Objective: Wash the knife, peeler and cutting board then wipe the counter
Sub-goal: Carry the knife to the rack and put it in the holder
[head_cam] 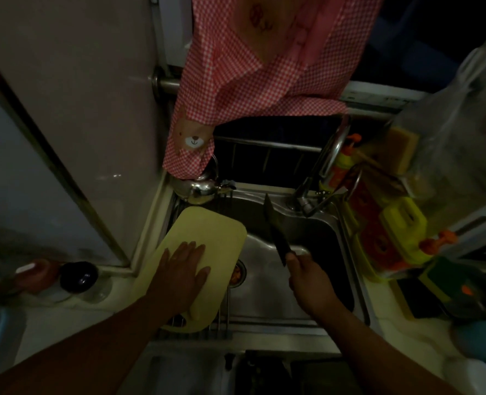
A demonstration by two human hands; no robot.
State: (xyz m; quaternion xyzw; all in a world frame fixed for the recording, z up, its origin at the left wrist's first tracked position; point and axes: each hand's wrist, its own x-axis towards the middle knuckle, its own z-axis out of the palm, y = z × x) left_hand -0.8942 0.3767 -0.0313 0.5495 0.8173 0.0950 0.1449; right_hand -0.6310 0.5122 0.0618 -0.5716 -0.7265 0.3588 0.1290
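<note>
A pale yellow cutting board (207,232) lies over the left side of the steel sink (267,280), resting on a wire rack. My left hand (183,272) lies flat on the board, fingers spread, palm down. My right hand (307,277) grips the handle of a dark-bladed knife (274,226). The blade points away from me, up over the sink basin toward the tap (321,172). No peeler is visible.
A red checked apron (250,69) hangs above the sink's back. A steel kettle (199,189) sits at the back left corner. Yellow bottles and packets (389,232) crowd the right edge. Jars (79,276) stand on the left counter. The drain strainer (239,273) holds food scraps.
</note>
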